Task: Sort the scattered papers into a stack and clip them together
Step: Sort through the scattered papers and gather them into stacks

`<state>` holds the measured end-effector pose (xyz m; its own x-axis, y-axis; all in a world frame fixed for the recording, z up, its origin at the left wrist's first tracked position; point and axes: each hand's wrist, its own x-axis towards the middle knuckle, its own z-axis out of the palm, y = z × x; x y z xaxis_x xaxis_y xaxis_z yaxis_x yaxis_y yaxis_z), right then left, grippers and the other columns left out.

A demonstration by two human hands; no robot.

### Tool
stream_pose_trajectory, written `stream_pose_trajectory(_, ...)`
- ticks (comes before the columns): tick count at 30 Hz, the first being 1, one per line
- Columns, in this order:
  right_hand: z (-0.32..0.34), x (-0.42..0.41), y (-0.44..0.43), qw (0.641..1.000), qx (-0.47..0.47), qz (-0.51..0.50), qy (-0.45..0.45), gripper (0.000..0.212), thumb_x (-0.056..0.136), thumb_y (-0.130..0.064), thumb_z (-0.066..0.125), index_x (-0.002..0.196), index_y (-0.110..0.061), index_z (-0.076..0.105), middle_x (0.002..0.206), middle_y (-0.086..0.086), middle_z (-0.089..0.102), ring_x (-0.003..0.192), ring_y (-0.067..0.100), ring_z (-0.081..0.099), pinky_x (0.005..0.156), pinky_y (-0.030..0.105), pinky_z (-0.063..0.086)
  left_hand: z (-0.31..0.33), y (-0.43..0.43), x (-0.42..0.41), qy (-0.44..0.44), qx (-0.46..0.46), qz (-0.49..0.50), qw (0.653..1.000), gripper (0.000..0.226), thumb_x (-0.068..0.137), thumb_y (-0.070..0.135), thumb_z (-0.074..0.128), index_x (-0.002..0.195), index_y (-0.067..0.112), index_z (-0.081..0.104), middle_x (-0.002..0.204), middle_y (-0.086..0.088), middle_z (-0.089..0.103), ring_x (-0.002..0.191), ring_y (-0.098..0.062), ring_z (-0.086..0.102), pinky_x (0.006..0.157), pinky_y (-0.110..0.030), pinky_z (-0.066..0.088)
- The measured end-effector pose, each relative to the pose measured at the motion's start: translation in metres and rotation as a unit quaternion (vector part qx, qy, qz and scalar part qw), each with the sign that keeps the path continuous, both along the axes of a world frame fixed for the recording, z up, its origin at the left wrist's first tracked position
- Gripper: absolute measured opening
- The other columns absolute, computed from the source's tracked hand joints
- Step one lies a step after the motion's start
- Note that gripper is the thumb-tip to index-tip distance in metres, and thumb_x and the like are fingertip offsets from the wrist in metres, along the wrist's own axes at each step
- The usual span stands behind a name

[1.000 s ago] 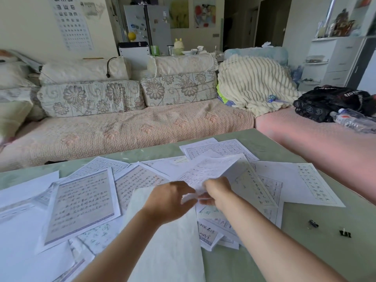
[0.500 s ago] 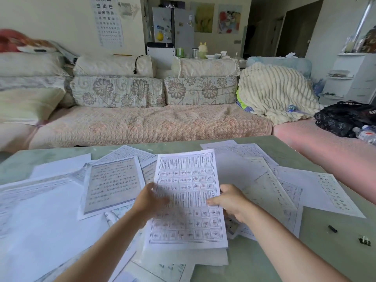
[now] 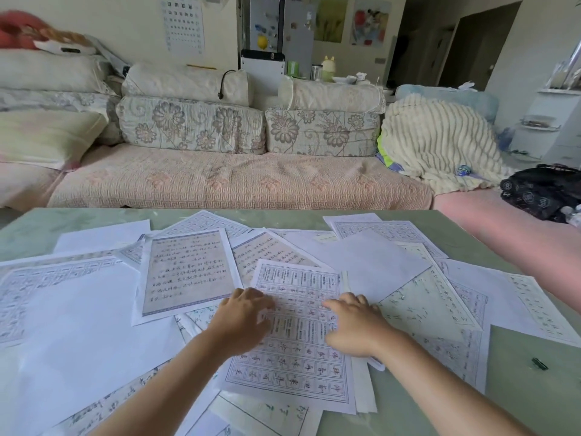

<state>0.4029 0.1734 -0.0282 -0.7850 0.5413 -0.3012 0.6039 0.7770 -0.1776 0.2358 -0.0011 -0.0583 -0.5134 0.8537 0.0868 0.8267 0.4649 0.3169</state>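
The left hand (image 3: 242, 322) and right hand (image 3: 355, 325) lie flat, fingers relaxed, gripping nothing. They press the grid sheet (image 3: 292, 369) onto the scattered papers (image 3: 188, 275) mid-table (image 3: 531, 401) – probably seating a stack. The clip (image 3: 539, 364) waits well apart.

The grid sheet (image 3: 292, 366) under the left hand (image 3: 242, 319) and the right hand (image 3: 355, 325) is white with rows of black characters inside a blue-grey border, and the tan sheet (image 3: 185, 272) just left of the left hand carries dark handwriting in a blue-grey frame. Beyond the right hand the blank sheet (image 3: 371, 262) is plain white, the table (image 3: 531, 401) pale marbled green, and the clip (image 3: 539, 364) well to that hand's right black. Past both hands the sofa cover (image 3: 239, 180) is peach with a fret weave, its cushions (image 3: 191, 124) cream with grey-brown flowers
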Motion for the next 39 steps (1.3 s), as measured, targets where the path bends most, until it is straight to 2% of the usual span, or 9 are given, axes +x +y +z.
stream_pose_trajectory(4,0.001,-0.017,-0.01,0.994,0.092,0.044,0.033,0.07,0.081,-0.043,0.05,0.148,-0.032,0.032,0.145,0.001,0.032,0.136,0.023,0.026,0.111,0.042,0.025,0.008,-0.012,-0.018,0.03,0.022,0.037,0.999,0.05,0.093,0.048,0.051,0.141,0.033,0.043,0.146,0.009,0.041,0.133,-0.014,0.033,0.112,-0.039,0.031)
stream_pose_trajectory(10,0.005,-0.102,-0.062,0.978,0.018,0.169,0.122,0.062,0.091,-0.038,0.056,0.148,-0.028,0.035,0.148,0.001,0.033,0.139,0.023,0.031,0.114,0.042,0.03,0.011,-0.069,-0.07,0.076,-0.032,0.112,0.99,0.074,0.086,0.058,0.055,0.149,0.028,0.03,0.156,0.003,0.027,0.144,-0.019,0.02,0.117,-0.04,0.021)
stream_pose_trajectory(16,0.001,-0.174,-0.098,0.968,0.016,0.233,0.091,0.083,0.084,-0.06,0.062,0.152,-0.026,0.028,0.156,0.003,0.026,0.143,0.026,0.029,0.115,0.043,0.03,-0.006,-0.118,-0.103,0.006,-0.014,0.156,0.988,0.077,0.081,0.067,0.056,0.145,0.029,0.036,0.156,0.006,0.028,0.143,-0.016,0.027,0.112,-0.034,0.033)
stream_pose_trajectory(22,-0.011,-0.191,-0.113,0.957,0.02,0.264,0.117,0.083,0.085,-0.068,0.057,0.152,-0.026,0.031,0.155,-0.003,0.035,0.141,0.02,0.035,0.114,0.044,0.033,-0.005,-0.135,-0.111,0.14,0.03,0.097,0.985,0.03,0.092,0.051,0.053,0.1,0.025,0.065,0.1,0.009,0.068,0.089,-0.017,0.066,0.07,-0.03,0.053)
stream_pose_trajectory(24,-0.012,-0.191,-0.117,0.955,-0.005,0.251,0.156,0.074,0.089,-0.066,0.049,0.15,-0.026,0.035,0.157,-0.005,0.029,0.144,0.017,0.027,0.118,0.045,0.028,-0.005,-0.137,-0.112,0.207,0.064,0.084,0.973,0.025,0.092,0.034,0.061,0.072,0.02,0.059,0.063,0.005,0.062,0.048,-0.018,0.055,0.044,-0.028,0.046)
stream_pose_trajectory(26,-0.007,-0.193,-0.124,0.962,-0.071,0.166,0.207,0.056,0.095,-0.063,0.039,0.134,-0.025,0.052,0.147,0.001,0.039,0.14,0.018,0.031,0.113,0.045,0.032,0.0,-0.143,-0.111,0.23,0.085,0.087,0.966,0.032,0.086,0.022,0.068,0.061,0.018,0.049,0.046,0.003,0.049,0.035,-0.018,0.032,0.033,-0.022,0.026)
stream_pose_trajectory(29,0.011,-0.208,-0.132,0.927,-0.228,-0.07,0.288,0.04,0.098,-0.045,0.042,0.084,-0.012,0.058,0.094,0.008,0.06,0.088,0.025,0.057,0.074,0.038,0.049,0.011,-0.156,-0.109,0.24,0.11,0.078,0.961,0.018,0.077,0.018,0.068,0.063,0.02,0.058,0.045,0.005,0.053,0.034,-0.018,0.04,0.038,-0.014,0.014)
stream_pose_trajectory(32,0.022,-0.22,-0.13,0.853,-0.427,-0.197,0.226,0.019,0.093,-0.006,0.058,0.11,0.0,0.065,0.104,0.017,0.069,0.082,0.028,0.069,0.062,0.038,0.061,0.019,-0.171,-0.097,0.225,0.119,0.055,0.965,0.008,0.075,0.025,0.061,0.068,0.024,0.065,0.05,0.009,0.06,0.04,-0.011,0.053,0.04,-0.015,0.028)
stream_pose_trajectory(39,0.008,-0.216,-0.152,0.922,-0.315,-0.15,0.166,0.058,0.072,0.014,0.075,0.125,-0.003,0.062,0.126,0.01,0.066,0.111,0.027,0.062,0.091,0.028,0.05,0.035,-0.213,-0.076,-0.015,0.084,0.14,0.986,0.036,0.089,0.06,0.045,0.096,0.035,0.07,0.1,0.021,0.07,0.089,-0.001,0.064,0.078,-0.026,0.053)
